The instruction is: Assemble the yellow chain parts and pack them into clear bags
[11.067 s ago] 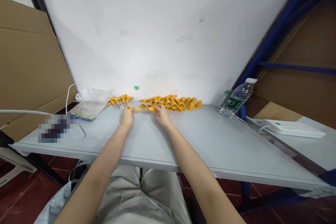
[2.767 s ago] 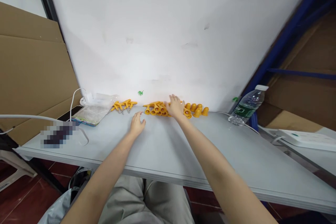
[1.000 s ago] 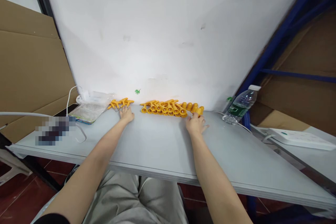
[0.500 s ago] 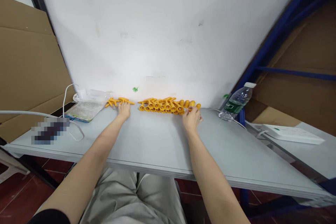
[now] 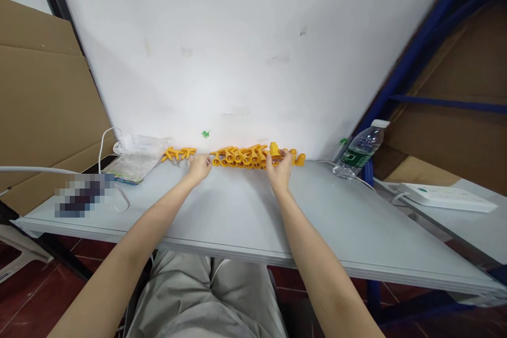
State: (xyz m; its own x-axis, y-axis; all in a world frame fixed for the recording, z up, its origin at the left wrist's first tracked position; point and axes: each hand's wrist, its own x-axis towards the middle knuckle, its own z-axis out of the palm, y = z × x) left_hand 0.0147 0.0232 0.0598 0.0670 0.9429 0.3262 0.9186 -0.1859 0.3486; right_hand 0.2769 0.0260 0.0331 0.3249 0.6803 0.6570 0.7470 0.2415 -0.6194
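My right hand (image 5: 280, 173) grips a yellow bell-shaped cup (image 5: 274, 149), raised at the right end of a stacked row. That row holds several yellow corkscrews (image 5: 238, 158), lying with their round open ends toward me. My left hand (image 5: 199, 169) is closed beside the row's left end; a small dark bit shows at its fingertips, but what it holds is hidden. Left of it lie several yellow T-shaped handles (image 5: 174, 154) with silver spirals. More yellow cups (image 5: 301, 159) rest just right of my right hand.
A white board (image 5: 253, 63) stands behind the grey table (image 5: 245, 211). At right are a tilted water bottle (image 5: 358, 150), a cable and a white power strip (image 5: 447, 198). At left lie a plastic bag (image 5: 132, 166), cables and a blurred-out object (image 5: 84, 195), beside cardboard (image 5: 39, 95).
My left hand has moved right, from the T-shaped handles to the row's left end. My right hand has shifted left and lifted a yellow cup.
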